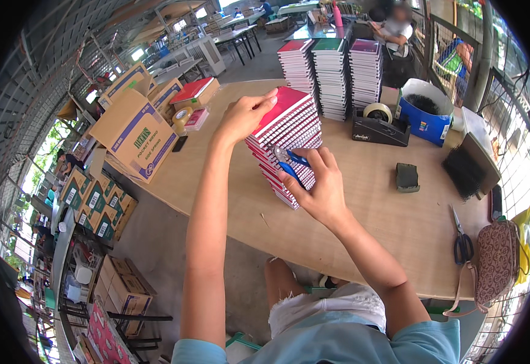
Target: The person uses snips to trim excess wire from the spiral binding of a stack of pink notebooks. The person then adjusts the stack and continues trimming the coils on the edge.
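A tall stack of red-covered spiral notebooks (288, 112) stands in front of me on the table, its wire-bound edges facing me. My left hand (245, 117) grips the stack's upper left corner, with digits pressed on the top cover; the rest of its fingers are partly hidden. In my right hand (322, 185) is a pair of blue-handled pliers (292, 170). The metal jaws are against or very close to the wire bindings on the near side, partway up the stack. Whether they grip a wire is too small to tell.
Three more notebook stacks (330, 79) stand behind. Right of them are a tape dispenser (380, 126) and a blue container (423, 115). A dark block (407, 178), a brush (468, 167), scissors (461, 236) and a patterned pouch (497, 255) lie right. Cardboard boxes (134, 136) sit left.
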